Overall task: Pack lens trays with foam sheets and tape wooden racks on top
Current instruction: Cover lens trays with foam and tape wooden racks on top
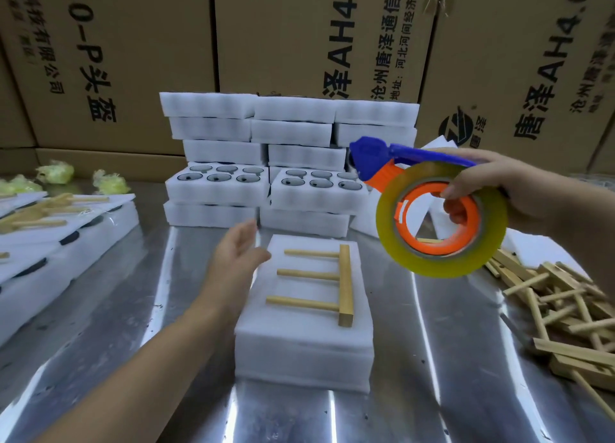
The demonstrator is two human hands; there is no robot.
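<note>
Standing here watching, so here's the setup. The back wall is all big brown cardboard cartons (pixel 133 43) with black print. In front of them there's a shiny metal table (pixel 432 392), streaky with reflections.

Well beyond the fingers of both hands is a stack of white foam trays (pixel 289 133). They look soft and a bit puffy, and two of them show round pockets with dark glass lenses (pixel 218 177) in them. My guess is that's the supply waiting to be packed.

Off past the right wrist there's a loose heap of pale wooden racks (pixel 549 303), handy to grab from.

The one being worked on is the covered tray (pixel 299 352), a thick white foam block lying between the two hands. One wooden rack (pixel 344 283) lies flat on top of it, a square bar with three round dowels pointing toward the left hand.

The left hand (pixel 239 256) is flat with relaxed, straight fingers (pixel 244 233) right at the block's far left corner. It's holding nothing and looks ready to steady the block, though I can't tell if it's touching.

The right hand (pixel 499 183) grips a tape dispenser (pixel 439 216) up in the air, with its fingers (pixel 454 209) curled through the orange hub. The blue cutter head points away from them, and the glossy yellowish roll hangs over the rack's right side. Looks like taping is up next.
</note>
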